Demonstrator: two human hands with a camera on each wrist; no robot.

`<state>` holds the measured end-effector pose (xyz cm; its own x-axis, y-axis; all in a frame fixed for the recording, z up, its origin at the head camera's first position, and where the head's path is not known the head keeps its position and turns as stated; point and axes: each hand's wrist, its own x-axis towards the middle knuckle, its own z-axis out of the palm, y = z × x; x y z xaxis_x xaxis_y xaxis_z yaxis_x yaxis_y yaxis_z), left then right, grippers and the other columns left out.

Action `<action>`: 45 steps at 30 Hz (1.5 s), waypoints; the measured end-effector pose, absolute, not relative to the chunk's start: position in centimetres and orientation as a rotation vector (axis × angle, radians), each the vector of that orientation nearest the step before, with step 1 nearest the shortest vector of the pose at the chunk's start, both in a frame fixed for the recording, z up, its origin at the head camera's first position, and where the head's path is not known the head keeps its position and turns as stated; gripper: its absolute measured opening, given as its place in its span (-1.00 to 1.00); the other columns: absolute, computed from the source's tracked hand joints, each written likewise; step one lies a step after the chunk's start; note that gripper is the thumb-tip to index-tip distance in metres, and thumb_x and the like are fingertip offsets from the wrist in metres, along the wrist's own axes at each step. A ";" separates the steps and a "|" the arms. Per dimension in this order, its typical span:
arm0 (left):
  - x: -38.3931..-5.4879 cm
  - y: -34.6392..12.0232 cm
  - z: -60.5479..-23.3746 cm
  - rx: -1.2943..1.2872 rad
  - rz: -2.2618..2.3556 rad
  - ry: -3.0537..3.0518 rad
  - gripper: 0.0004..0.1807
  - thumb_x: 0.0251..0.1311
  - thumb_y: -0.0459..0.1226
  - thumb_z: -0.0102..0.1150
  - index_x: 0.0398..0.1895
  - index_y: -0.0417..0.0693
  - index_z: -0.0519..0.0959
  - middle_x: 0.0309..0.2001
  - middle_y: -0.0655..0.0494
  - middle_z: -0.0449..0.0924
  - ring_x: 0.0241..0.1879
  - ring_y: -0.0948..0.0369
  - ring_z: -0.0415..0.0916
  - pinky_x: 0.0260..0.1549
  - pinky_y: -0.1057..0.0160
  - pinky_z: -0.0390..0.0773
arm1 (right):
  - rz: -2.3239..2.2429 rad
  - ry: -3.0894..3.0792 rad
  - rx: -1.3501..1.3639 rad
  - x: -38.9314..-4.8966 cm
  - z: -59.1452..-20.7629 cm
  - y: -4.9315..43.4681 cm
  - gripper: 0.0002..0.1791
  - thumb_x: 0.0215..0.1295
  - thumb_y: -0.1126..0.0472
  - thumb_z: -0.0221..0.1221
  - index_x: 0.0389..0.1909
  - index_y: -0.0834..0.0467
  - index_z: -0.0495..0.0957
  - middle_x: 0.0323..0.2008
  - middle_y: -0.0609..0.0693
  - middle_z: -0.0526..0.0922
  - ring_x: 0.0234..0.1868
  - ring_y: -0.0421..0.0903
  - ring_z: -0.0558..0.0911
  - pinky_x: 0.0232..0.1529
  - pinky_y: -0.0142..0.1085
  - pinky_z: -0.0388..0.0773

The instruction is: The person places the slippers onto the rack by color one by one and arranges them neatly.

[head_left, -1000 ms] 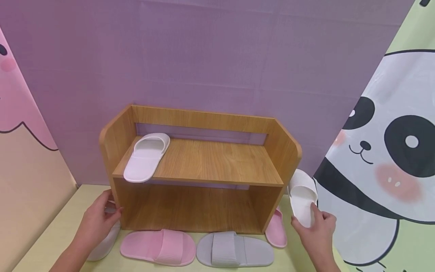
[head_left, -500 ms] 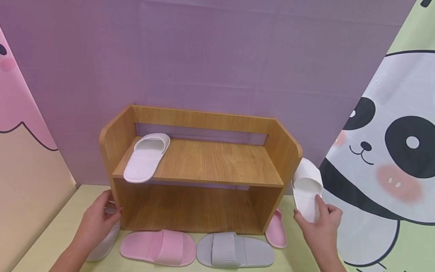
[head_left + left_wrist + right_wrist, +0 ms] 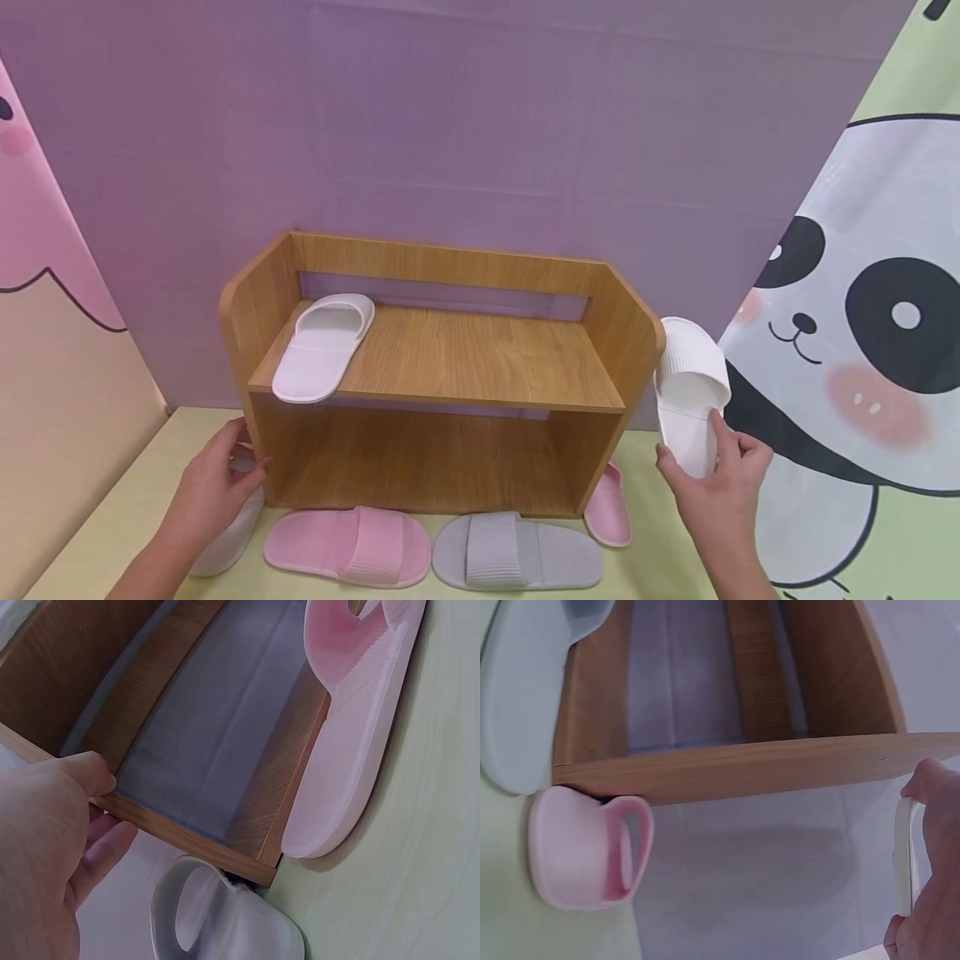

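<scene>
A small two-tier wooden shoe rack stands in the middle of the head view. My left hand grips the front edge of its left side panel, thumb inside and fingers outside in the left wrist view. To the right of the rack, my right hand holds a white slipper in the air, pinching the sole at its near end. That slipper appears nearly edge-on in the right wrist view. A second white slipper lies on the upper tier at the left, its toe end toward the back.
In front of the rack lie a pink slipper and a grey slipper. Another pink slipper is beside the right panel. A greyish slipper lies partly hidden under my left hand. A purple backdrop hangs behind.
My right hand has raised the white slipper and moved it slightly right, alongside the rack's right panel. The left hand and the other slippers stay where they were.
</scene>
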<state>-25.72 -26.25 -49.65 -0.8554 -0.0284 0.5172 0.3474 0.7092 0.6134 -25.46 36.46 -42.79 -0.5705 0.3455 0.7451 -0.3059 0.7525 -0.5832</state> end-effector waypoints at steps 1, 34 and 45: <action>-25.7 -26.2 -49.7 -0.245 -1.004 -2.417 -0.32 0.24 -0.54 0.50 0.40 -0.26 0.43 0.05 -0.16 0.67 -0.09 -0.08 0.75 -0.31 0.35 0.76 | 0.868 -1.992 -0.031 -25.4 -42.5 36.4 0.00 -0.07 0.40 0.62 0.52 0.29 0.51 0.18 0.38 0.24 0.18 -0.19 0.23 0.11 -0.58 0.22; -25.8 -26.4 -49.8 -0.259 -1.001 -2.396 -0.34 0.24 -0.53 0.51 0.38 -0.26 0.45 0.02 -0.13 0.69 -0.12 -0.02 0.74 -0.30 0.31 0.78 | 0.867 -1.881 0.099 -22.4 -36.1 33.8 0.07 -0.15 0.43 0.62 0.55 0.18 0.53 0.12 -0.43 0.16 0.05 -0.36 0.26 -0.07 -0.44 0.29; -25.8 -26.3 -49.9 -0.256 -1.001 -2.383 -0.31 0.22 -0.53 0.54 0.39 -0.25 0.46 0.02 -0.10 0.69 -0.14 0.04 0.74 -0.31 0.31 0.77 | 0.838 -1.899 0.224 -22.1 -35.5 31.0 0.09 -0.19 0.43 0.62 0.55 0.19 0.53 0.18 -0.40 0.17 0.15 -0.33 0.26 -0.10 -0.44 0.35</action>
